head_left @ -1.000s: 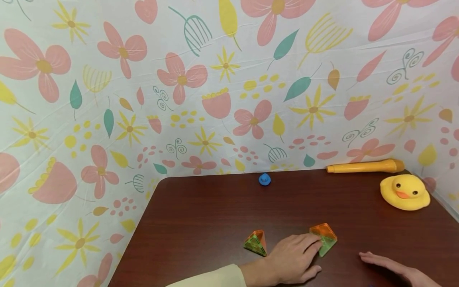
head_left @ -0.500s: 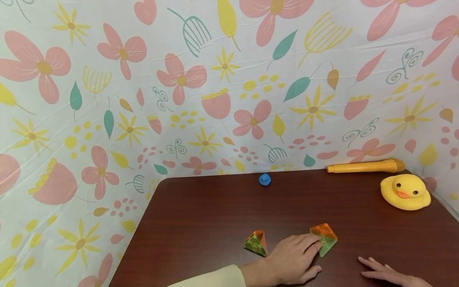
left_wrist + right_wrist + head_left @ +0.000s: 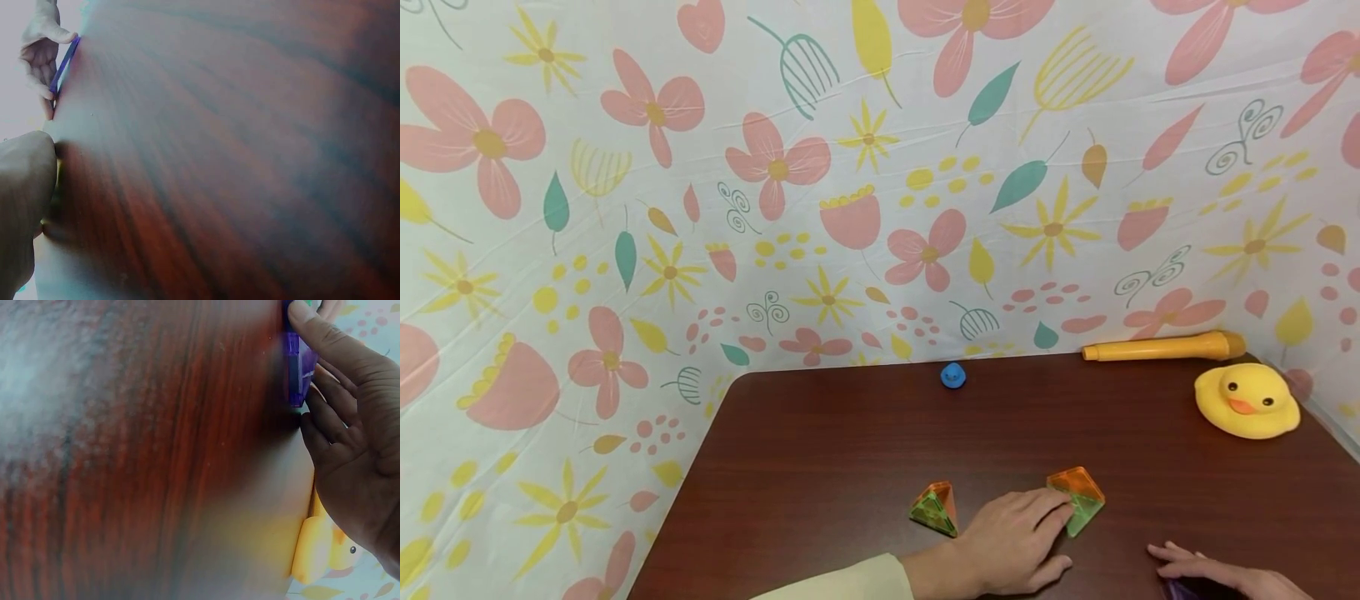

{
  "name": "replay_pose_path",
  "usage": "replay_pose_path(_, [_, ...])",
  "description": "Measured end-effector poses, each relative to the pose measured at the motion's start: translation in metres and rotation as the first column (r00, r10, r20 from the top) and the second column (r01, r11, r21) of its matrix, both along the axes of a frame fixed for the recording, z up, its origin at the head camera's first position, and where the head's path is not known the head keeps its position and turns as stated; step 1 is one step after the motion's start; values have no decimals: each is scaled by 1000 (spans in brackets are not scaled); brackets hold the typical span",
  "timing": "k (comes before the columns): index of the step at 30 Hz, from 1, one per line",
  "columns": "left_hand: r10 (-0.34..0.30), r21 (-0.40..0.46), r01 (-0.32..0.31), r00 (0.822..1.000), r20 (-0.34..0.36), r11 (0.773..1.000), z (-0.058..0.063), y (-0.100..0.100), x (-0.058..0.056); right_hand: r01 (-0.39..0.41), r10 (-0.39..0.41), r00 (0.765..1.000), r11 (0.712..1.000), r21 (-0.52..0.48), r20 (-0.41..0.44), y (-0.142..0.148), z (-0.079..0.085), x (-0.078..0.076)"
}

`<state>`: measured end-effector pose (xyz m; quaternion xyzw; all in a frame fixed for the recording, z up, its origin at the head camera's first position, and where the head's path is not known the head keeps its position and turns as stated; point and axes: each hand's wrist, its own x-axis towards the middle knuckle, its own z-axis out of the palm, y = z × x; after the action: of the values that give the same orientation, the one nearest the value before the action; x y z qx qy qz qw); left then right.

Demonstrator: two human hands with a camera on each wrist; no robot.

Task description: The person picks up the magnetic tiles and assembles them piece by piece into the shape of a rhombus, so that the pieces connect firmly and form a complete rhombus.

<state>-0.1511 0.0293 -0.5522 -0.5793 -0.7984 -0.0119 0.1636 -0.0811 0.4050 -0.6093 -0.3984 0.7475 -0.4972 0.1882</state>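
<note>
My left hand (image 3: 1017, 537) lies low over the table, its fingertips resting on a see-through green triangular magnetic tile (image 3: 1084, 515). Against that tile's far side is an orange magnetic tile (image 3: 1079, 481), together forming a flat shape partly covered by the fingers. Just left of this hand stands a small pyramid (image 3: 935, 508) of green and orange tiles. At the lower right, my right hand (image 3: 1221, 571) pinches a purple magnetic tile (image 3: 295, 369) between thumb and fingers. The purple tile (image 3: 64, 65) appears on edge, close over the table, in the left wrist view.
On the dark wood table (image 3: 820, 442), a small blue duck (image 3: 953, 376) sits at the back edge. A yellow toy microphone (image 3: 1165, 347) lies at the back right, with a larger yellow duck (image 3: 1247, 402) in front of it. A flowered cloth (image 3: 865, 183) hangs behind.
My right hand has shifted slightly down toward the near edge, and its fingers have turned so the purple tile now shows under it. The left hand and its tiles have stayed in place.
</note>
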Motion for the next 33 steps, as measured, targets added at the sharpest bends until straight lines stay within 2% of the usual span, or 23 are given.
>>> replay_pose_path(2, [1,2,-1,1000,-5,1000,0,0,0,114,-107,991,990,86,-83,-5,8,7])
replay_pose_path(3, [2,4,-1,1000,-8,1000,0,0,0,174,-156,978,976,132,-135,-8,12,10])
replay_pose_path(5, [2,9,-1,1000,-14,1000,0,0,0,266,-227,956,939,219,-187,-12,20,15])
replay_pose_path(8, [1,16,-1,1000,-18,1000,0,0,0,330,-274,936,903,276,-221,-17,30,19])
replay_pose_path(10, [1,19,0,1000,-16,1000,-1,-1,0,353,-288,925,892,283,-246,-20,34,20])
replay_pose_path(13, [3,19,-2,1000,-16,1000,-1,-1,0,366,-301,917,895,255,-260,-24,38,19])
replay_pose_path(20, [0,17,1,1000,-15,1000,-1,0,0,339,-305,937,913,226,-172,-29,44,14])
replay_pose_path(22, [-1,19,2,1000,-18,1000,-2,0,0,342,-308,935,915,216,-176,-31,46,13])
replay_pose_path(29, [-4,29,5,999,-35,1000,-2,0,0,273,-253,947,959,77,-200,-36,53,5])
replay_pose_path(33, [0,29,2,999,-51,1000,-2,0,0,257,-240,943,965,48,-231,-40,61,2])
